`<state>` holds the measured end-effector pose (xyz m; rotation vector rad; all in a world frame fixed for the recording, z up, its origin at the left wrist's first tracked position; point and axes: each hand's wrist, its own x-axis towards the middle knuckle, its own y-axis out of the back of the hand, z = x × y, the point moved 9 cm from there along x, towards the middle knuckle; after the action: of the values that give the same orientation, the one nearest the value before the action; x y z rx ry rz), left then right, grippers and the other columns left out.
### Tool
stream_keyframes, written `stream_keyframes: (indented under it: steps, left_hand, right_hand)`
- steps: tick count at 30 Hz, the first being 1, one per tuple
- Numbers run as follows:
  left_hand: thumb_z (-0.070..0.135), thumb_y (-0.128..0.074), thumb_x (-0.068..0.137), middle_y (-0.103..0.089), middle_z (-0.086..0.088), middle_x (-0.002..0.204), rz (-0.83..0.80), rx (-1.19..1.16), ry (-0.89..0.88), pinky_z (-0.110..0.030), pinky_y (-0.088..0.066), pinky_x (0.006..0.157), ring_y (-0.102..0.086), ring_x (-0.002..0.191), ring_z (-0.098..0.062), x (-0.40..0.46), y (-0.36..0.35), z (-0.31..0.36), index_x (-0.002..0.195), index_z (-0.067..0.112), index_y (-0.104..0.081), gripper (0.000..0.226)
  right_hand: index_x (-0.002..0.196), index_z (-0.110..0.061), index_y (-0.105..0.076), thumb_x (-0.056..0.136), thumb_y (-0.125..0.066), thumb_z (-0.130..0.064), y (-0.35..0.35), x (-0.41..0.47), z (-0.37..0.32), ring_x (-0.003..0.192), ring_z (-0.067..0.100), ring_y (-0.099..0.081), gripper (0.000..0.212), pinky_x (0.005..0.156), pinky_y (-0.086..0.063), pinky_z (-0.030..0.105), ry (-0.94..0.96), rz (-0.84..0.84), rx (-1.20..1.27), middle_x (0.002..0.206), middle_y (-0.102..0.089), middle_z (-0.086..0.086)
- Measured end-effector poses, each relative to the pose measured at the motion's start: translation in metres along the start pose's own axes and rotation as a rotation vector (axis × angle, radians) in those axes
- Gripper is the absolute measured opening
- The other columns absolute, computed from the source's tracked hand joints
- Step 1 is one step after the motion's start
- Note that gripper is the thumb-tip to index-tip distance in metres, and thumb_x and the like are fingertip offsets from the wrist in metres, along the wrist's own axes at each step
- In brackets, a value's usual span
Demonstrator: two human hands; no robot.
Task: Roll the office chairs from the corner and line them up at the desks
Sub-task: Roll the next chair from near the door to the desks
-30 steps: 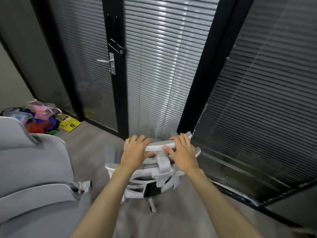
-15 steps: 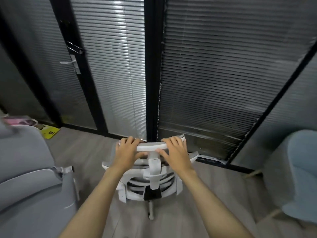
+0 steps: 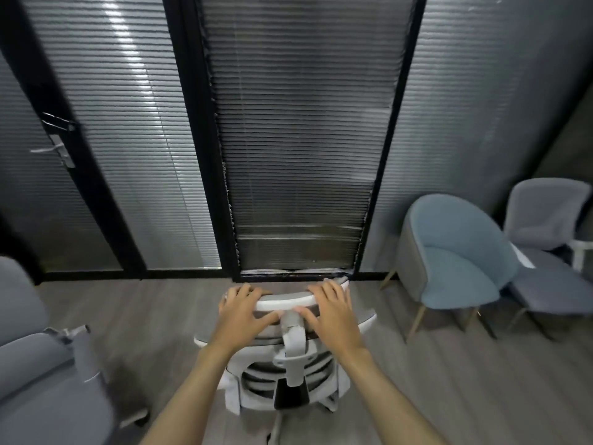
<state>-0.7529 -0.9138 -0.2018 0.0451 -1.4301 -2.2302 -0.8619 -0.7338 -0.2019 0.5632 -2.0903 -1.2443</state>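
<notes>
Right, two hands on one chair: the left hand (image 3: 241,311) and the right hand (image 3: 332,311) both sit on the curved headrest (image 3: 284,298) of the white office chair (image 3: 288,370), one either side of its centre post. Fingers (image 3: 333,292) of each hand are spread and curled over the top edge, thumbs pressed against the near face, so both are gripping it. The chair stands on the grey wood floor (image 3: 465,380) in the middle of the room, its back towards the person, facing the glass wall (image 3: 298,139) with closed blinds.

Counting seats, I make it four. One white office chair in hand. One grey office chair (image 3: 41,380) at the left edge, close beside the person's left arm, only part of it showing. One blue tub armchair (image 3: 452,255) on wooden legs against the wall to the right. One grey chair (image 3: 545,248) just beside the blue one, touching or nearly so; I cannot tell which.

Between the white chair and the wall's black bottom rail lies a narrow strip of floor. To the right, a wider stretch of bare boards separates it from the blue armchair. One door handle (image 3: 56,150) shows on the far-left panel.
</notes>
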Motion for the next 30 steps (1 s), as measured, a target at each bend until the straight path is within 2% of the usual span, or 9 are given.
stream_keyframes:
  steps: [5, 10, 16, 22, 30]
  left_hand:
    - [0.081, -0.050, 0.079, -0.050, 0.017, 0.107, 0.030, -0.057, -0.083, -0.043, -0.037, 0.102, -0.038, 0.118, -0.016, -0.080, -0.013, 0.057, 0.118, 0.040, -0.063, 0.058]
    - [0.081, -0.051, 0.079, -0.049, 0.016, 0.103, -0.010, -0.114, -0.144, -0.044, -0.039, 0.104, -0.035, 0.118, -0.017, -0.163, -0.023, 0.116, 0.116, 0.038, -0.062, 0.058]
    - [0.084, -0.045, 0.078, -0.050, 0.016, 0.103, -0.042, -0.111, -0.210, -0.043, -0.041, 0.101, -0.037, 0.113, -0.018, -0.266, -0.034, 0.190, 0.114, 0.039, -0.063, 0.060]
    - [0.084, -0.041, 0.076, -0.049, 0.012, 0.105, -0.076, -0.090, -0.239, -0.043, -0.041, 0.100, -0.036, 0.113, -0.018, -0.372, -0.044, 0.266, 0.115, 0.038, -0.064, 0.064]
    - [0.083, -0.040, 0.075, -0.050, 0.012, 0.107, -0.154, -0.101, -0.282, -0.042, -0.040, 0.099, -0.035, 0.112, -0.017, -0.530, -0.060, 0.371, 0.117, 0.040, -0.062, 0.065]
  right_hand:
    - [0.131, -0.030, -0.054, 0.094, -0.023, -0.078, 0.046, -0.108, 0.010, 0.135, 0.016, -0.038, 0.068, 0.117, -0.030, 0.047, -0.061, 0.056, -0.043, 0.133, -0.051, -0.010]
    - [0.124, -0.029, -0.057, 0.095, -0.038, -0.071, 0.093, -0.216, 0.021, 0.129, 0.015, -0.043, 0.055, 0.113, -0.035, 0.046, -0.119, 0.094, -0.047, 0.126, -0.054, -0.010]
    - [0.123, -0.029, -0.056, 0.095, -0.043, -0.067, 0.143, -0.344, 0.035, 0.124, 0.014, -0.045, 0.049, 0.107, -0.040, 0.042, -0.181, 0.108, -0.053, 0.124, -0.052, -0.011]
    - [0.125, -0.029, -0.056, 0.095, -0.046, -0.065, 0.199, -0.478, 0.045, 0.126, 0.011, -0.043, 0.047, 0.099, -0.044, 0.036, -0.237, 0.152, -0.047, 0.127, -0.052, -0.012]
    - [0.123, -0.032, -0.055, 0.093, -0.049, -0.067, 0.265, -0.666, 0.063, 0.123, 0.012, -0.047, 0.047, 0.097, -0.045, 0.039, -0.328, 0.185, -0.095, 0.126, -0.052, -0.014]
